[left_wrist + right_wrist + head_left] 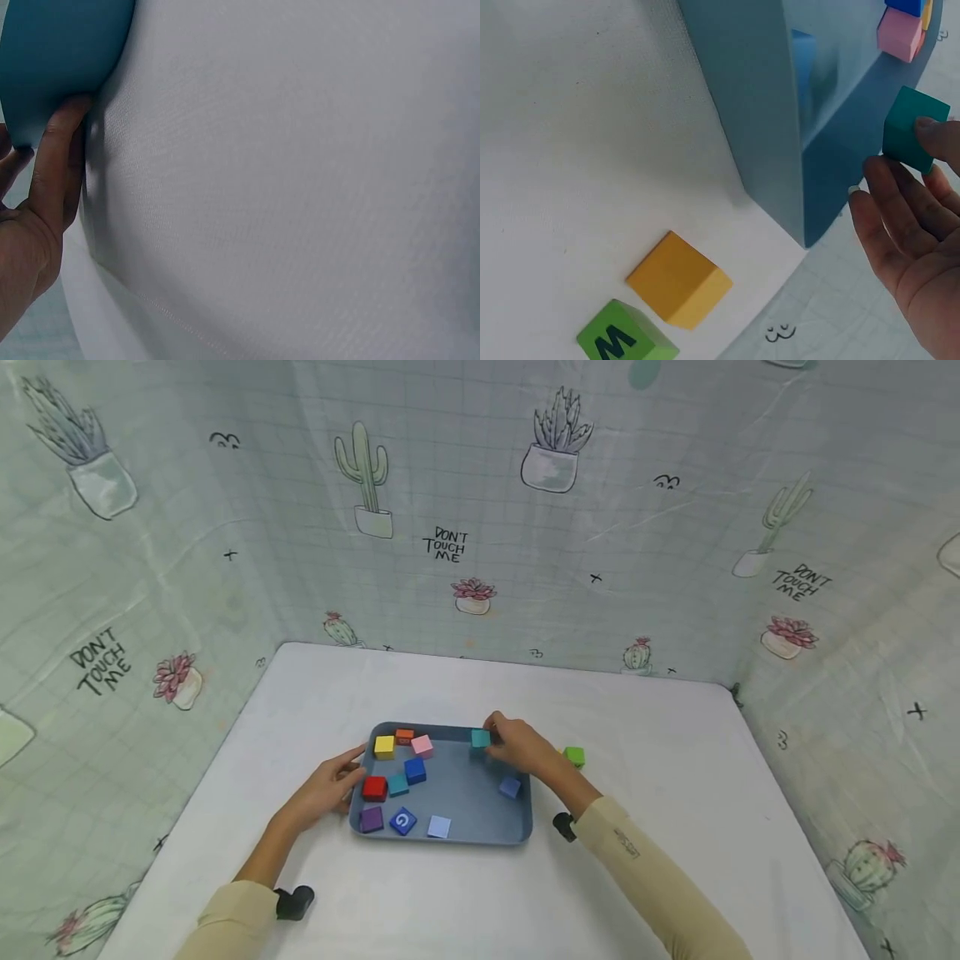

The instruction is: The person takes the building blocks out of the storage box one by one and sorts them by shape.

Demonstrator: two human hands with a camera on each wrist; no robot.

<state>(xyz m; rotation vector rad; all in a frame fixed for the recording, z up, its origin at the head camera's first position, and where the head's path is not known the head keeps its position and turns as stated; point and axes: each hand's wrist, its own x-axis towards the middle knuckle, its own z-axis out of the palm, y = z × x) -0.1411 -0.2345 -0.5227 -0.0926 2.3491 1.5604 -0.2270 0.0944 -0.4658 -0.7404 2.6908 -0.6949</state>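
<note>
A blue-grey tray (457, 841) lies on the white table with several coloured cubes inside. At its left end my left hand (324, 789) holds the side, with fingertips on the wall; in the left wrist view its fingers (54, 169) lie on either side of the tray corner. Over the tray's far right corner, my right hand (521, 747) pinches a teal cube (909, 127) between thumb and fingertips. Below it in the tray is a blue-violet cube (510, 787). Grouped on the left are a yellow cube (384, 747), a pink cube (422, 746) and a red cube (374, 789).
Outside the tray's right end sit an orange-yellow cube (676, 277) and a green cube (622, 334) marked with a letter. Along the tray's near side lie a purple cube (371, 819) and a light blue cube (439, 827). A cactus-print curtain (480, 510) surrounds the table.
</note>
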